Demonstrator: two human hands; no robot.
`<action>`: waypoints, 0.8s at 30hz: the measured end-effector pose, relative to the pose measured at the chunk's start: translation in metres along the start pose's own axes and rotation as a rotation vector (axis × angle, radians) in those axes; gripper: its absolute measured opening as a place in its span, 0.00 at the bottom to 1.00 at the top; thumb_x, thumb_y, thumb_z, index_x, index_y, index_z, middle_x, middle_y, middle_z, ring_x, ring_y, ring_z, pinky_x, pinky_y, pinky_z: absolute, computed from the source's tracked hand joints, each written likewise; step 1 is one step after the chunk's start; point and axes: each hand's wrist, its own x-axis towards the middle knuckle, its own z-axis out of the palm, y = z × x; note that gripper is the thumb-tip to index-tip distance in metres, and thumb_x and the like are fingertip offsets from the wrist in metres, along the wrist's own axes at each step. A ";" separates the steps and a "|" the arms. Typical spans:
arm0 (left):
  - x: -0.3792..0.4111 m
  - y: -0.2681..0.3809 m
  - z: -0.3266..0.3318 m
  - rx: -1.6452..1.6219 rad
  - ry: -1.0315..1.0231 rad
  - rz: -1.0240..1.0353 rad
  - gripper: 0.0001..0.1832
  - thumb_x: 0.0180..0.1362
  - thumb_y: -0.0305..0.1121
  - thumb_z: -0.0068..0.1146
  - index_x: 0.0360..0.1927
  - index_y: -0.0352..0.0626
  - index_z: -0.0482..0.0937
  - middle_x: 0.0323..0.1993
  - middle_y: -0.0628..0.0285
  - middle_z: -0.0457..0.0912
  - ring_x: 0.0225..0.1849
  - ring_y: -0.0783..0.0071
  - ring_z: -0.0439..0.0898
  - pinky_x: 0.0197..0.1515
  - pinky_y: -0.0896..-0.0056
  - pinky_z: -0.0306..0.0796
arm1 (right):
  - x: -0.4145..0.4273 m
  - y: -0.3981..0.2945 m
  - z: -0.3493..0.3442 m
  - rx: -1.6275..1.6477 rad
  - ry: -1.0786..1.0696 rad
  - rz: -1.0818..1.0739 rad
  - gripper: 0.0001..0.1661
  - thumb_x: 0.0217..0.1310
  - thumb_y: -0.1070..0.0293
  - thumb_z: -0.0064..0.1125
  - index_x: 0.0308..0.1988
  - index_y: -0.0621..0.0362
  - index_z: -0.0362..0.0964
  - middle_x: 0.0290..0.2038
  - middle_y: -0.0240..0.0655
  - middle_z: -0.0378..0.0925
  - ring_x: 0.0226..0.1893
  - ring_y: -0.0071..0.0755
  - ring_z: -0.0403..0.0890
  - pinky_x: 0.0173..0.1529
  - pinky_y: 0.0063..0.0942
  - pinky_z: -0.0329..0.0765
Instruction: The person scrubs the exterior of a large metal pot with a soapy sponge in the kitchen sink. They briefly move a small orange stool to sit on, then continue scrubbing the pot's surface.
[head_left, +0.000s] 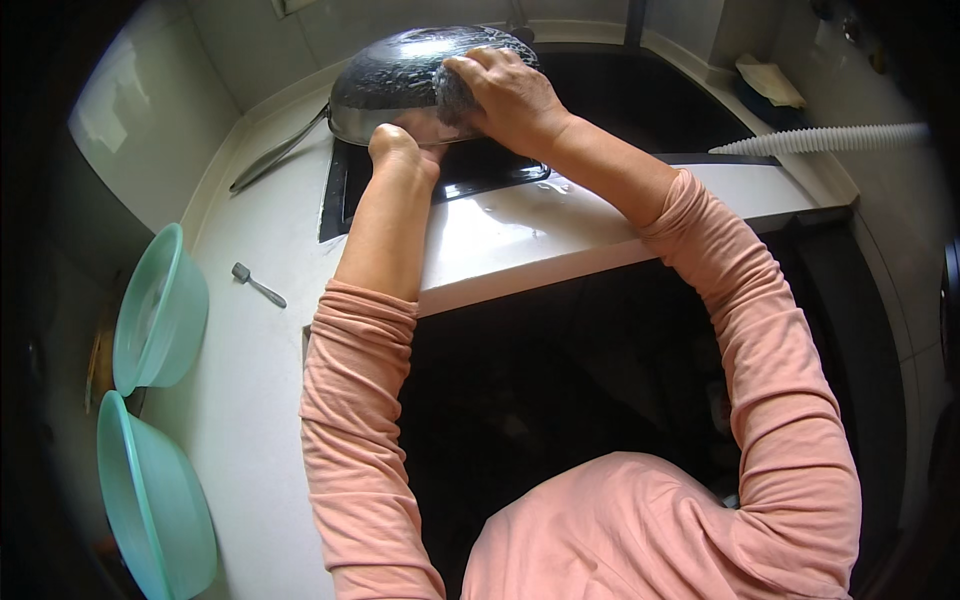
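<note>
A metal wok (390, 86), bottom side up and wet with streaks of suds, is tilted over the black sink (630, 101). My left hand (405, 150) grips the near rim from below, its fingers partly hidden under the pan. Against the outer wall of the wok, my right hand (517, 97) presses a grey wire scourer (454, 96). The wok's long handle (279, 159) points left and down above the white counter.
A small grey brush (259, 285) lies on the white counter (255, 360). Two green plastic basins (176, 322) (169, 502) lean on edge at the left. A white corrugated hose (817, 140) reaches in from the right. A folded cloth (770, 81) rests in the back right corner.
</note>
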 end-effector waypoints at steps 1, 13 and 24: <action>0.001 -0.001 0.001 0.000 -0.014 0.001 0.25 0.63 0.35 0.15 0.58 0.37 0.58 0.53 0.48 0.68 0.53 0.53 0.71 0.54 0.46 0.70 | 0.002 0.002 -0.001 -0.004 -0.020 0.012 0.35 0.44 0.67 0.67 0.54 0.55 0.64 0.51 0.43 0.67 0.53 0.45 0.69 0.56 0.35 0.71; -0.006 0.002 0.003 0.006 -0.025 0.007 0.25 0.62 0.35 0.14 0.59 0.37 0.56 0.54 0.47 0.66 0.54 0.52 0.70 0.54 0.46 0.70 | -0.004 -0.002 0.000 0.056 0.037 0.004 0.34 0.44 0.68 0.67 0.54 0.55 0.64 0.50 0.43 0.69 0.52 0.45 0.71 0.56 0.35 0.70; 0.004 0.000 -0.002 -0.004 -0.101 -0.007 0.26 0.62 0.35 0.13 0.60 0.37 0.54 0.56 0.47 0.65 0.56 0.52 0.68 0.55 0.47 0.69 | 0.001 0.000 0.002 0.012 0.012 0.015 0.34 0.42 0.65 0.68 0.53 0.55 0.66 0.48 0.42 0.70 0.51 0.45 0.71 0.54 0.35 0.72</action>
